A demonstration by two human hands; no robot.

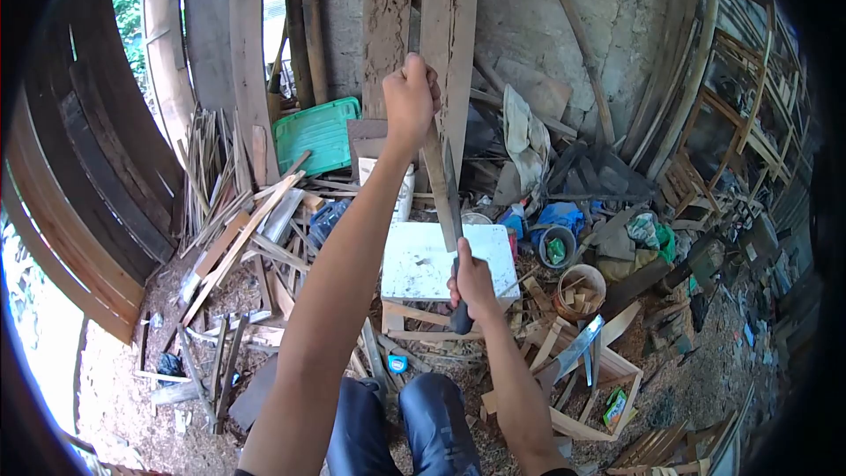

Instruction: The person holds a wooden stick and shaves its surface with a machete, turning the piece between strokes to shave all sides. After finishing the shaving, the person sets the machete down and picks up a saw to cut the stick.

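My left hand [411,101] is raised high, its fingers closed round the top of a wooden strip [438,181]. The strip slants down toward a small white-topped stool [414,260]; I cannot tell whether its lower end touches the top. My right hand [474,282] grips the black handle of a long knife [450,181], lower down and to the right. The dark blade points up alongside the strip's right side, very close to it. Fingers hide part of the handle and the strip's upper end.
Right of the stool are a bucket of wood blocks [582,291] and a wooden frame [608,432] with a handsaw [577,353] on it. A blue tape measure [397,364] lies near my knees. Scrap wood [238,251] piles up at left, by a green plastic lid [317,134].
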